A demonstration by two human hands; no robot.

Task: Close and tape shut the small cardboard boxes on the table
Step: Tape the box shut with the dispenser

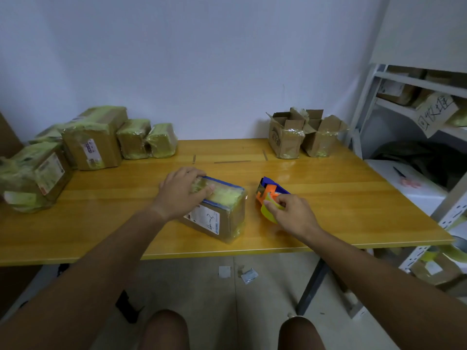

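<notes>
One box (217,213) lies mid-worktop, long axis running away leftward; the left hand (180,192) presses spread fingers flat on its taped top. Just right of it, the right hand (293,215) pinches the tape dispenser (270,195).

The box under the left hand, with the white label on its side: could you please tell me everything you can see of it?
The box is small, oblong brown cardboard, closed, and lies flat near the front edge of the table. Glossy yellowish tape covers its top and corners; blue edging runs round the top rim. A white label with handwriting faces the camera. The left hand presses on its top. The tape dispenser, held by the right hand, sits just beside it, apart.
</notes>
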